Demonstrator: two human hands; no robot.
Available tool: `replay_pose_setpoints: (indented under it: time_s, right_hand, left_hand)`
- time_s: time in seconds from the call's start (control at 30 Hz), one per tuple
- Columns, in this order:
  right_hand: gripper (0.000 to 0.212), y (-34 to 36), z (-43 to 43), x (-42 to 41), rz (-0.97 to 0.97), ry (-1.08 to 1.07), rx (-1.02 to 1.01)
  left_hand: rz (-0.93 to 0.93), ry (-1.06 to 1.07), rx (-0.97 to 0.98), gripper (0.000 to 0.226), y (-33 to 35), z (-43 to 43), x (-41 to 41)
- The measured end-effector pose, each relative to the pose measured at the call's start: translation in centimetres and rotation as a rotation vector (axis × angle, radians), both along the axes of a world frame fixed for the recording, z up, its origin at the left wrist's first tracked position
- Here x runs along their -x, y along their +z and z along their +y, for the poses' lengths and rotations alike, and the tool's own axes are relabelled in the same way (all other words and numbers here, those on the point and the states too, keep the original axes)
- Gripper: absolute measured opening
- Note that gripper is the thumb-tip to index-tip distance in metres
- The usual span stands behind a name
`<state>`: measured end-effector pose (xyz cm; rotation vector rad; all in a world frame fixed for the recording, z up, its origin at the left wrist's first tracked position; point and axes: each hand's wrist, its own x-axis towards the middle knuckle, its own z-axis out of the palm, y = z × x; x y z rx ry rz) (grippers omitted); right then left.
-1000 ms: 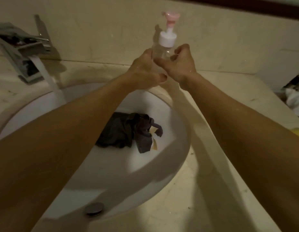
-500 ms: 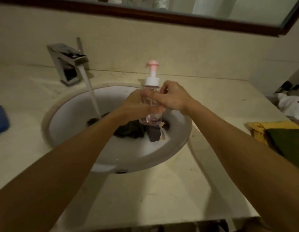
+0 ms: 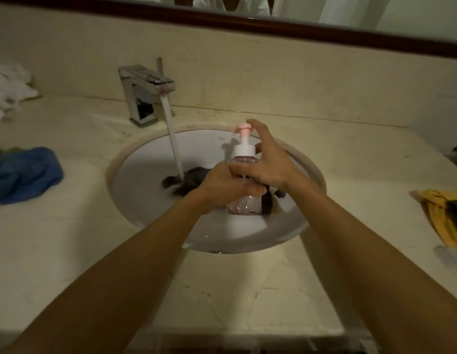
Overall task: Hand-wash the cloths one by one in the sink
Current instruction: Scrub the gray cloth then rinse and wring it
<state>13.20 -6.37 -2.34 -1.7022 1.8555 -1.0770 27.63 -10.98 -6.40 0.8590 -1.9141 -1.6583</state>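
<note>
A clear pump bottle (image 3: 244, 204) with a white collar and pink pump head is held upright over the white sink (image 3: 135, 190). My left hand (image 3: 222, 186) is wrapped around the bottle's body. My right hand (image 3: 267, 162) grips its shoulder, with the index finger raised just beside the pink pump head. A dark grey cloth (image 3: 194, 180) lies wet in the basin behind and under the bottle, partly hidden by my hands. Water runs from the chrome tap (image 3: 143, 90) onto the cloth.
A blue cloth (image 3: 22, 172) lies on the counter at the left, and white cloths (image 3: 10, 90) are piled at the far left. A yellow and dark green cloth (image 3: 444, 215) lies at the right edge. A mirror frame runs above the backsplash.
Both hands have brought the bottle from the back of the counter to above the basin. My right index finger has lifted toward the pump head. The view has pulled back and up.
</note>
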Motion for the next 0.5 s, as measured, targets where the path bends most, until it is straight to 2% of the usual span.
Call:
replay_pose_setpoints:
  time_s: [0.1, 0.2, 0.37, 0.5]
  right_hand:
    - [0.079, -0.3, -0.8, 0.8, -0.032, 0.024, -0.003]
    - [0.076, -1.3, -0.8, 1.6, -0.062, 0.019, -0.057]
    - [0.066, -1.7, -1.0, 2.1, -0.058, 0.001, -0.068]
    - [0.071, -2.3, -1.3, 1.4, -0.086, -0.001, -0.034]
  left_hand:
    - [-0.035, 0.000, -0.002, 0.039, 0.1, -0.2, 0.1]
    - [-0.074, -0.077, 0.001, 0.032, 0.0, -0.3, -0.1]
    - [-0.075, -0.088, -0.069, 0.032, 0.1, -0.3, 0.0]
    - [-0.048, -0.066, -0.089, 0.032, 0.2, -0.2, -0.2]
